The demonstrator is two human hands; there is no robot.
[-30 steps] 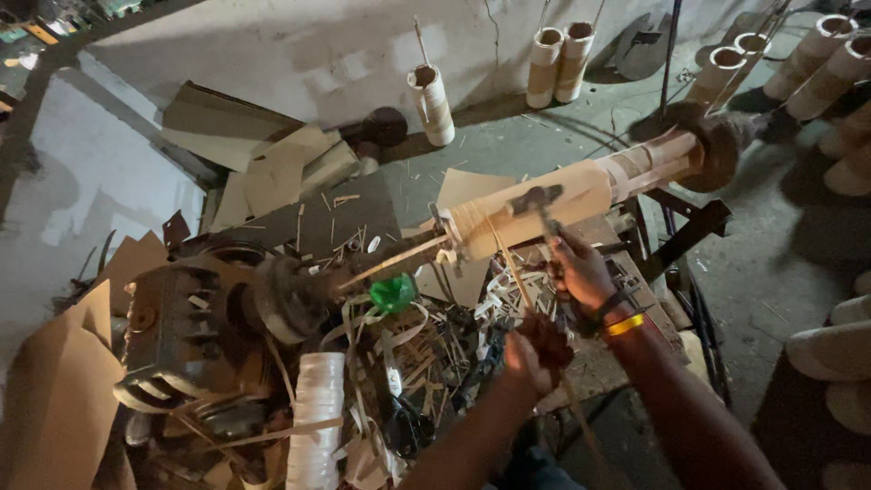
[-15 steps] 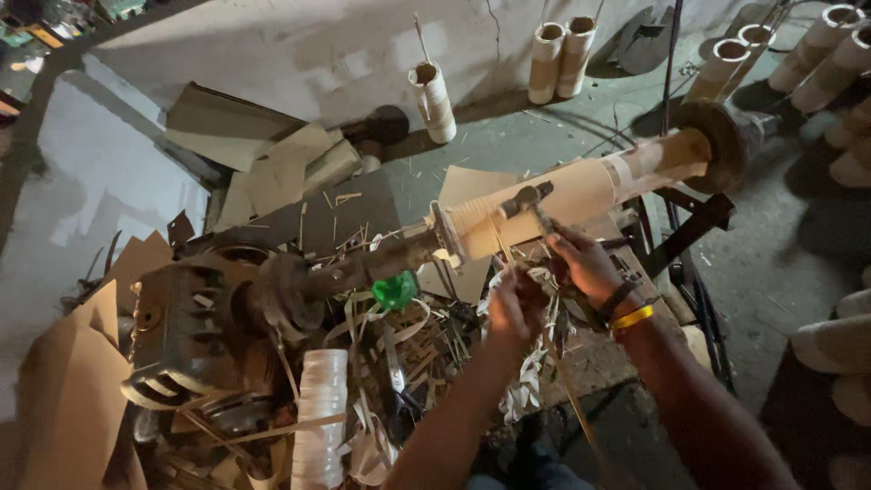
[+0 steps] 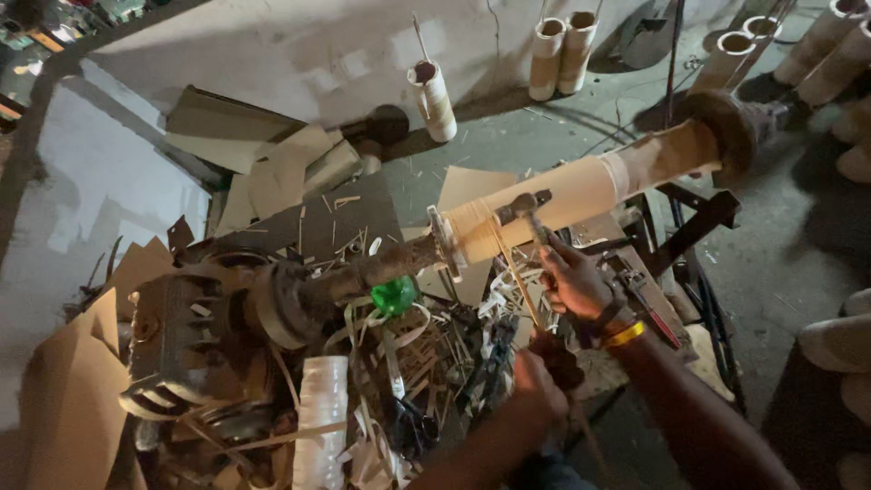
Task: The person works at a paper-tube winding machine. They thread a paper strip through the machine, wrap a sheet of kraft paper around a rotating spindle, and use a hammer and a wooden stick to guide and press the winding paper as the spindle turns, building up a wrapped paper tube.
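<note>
A long cardboard tube (image 3: 581,189) lies across on a shaft between a motor (image 3: 186,336) and a round end plate (image 3: 726,127). My right hand (image 3: 573,283), with a yellow bangle at the wrist, grips a hammer by its handle. The hammer's head (image 3: 522,205) rests against the tube near its left end. My left hand (image 3: 535,379) is lower, closed around the bottom end of a thin wooden strip (image 3: 513,272). The strip slants up to the tube beside the hammer.
A green round piece (image 3: 393,295) sits under the shaft, above a tangle of strips and scraps. A white roll (image 3: 322,413) stands at the front. Cardboard sheets (image 3: 290,163) lie behind. Upright tubes (image 3: 434,95) (image 3: 562,54) stand on the floor. A dark metal frame (image 3: 699,222) carries the right end.
My left hand rose towards the tube half a second ago and has now dropped back down along the strip. The right hand and hammer have barely moved.
</note>
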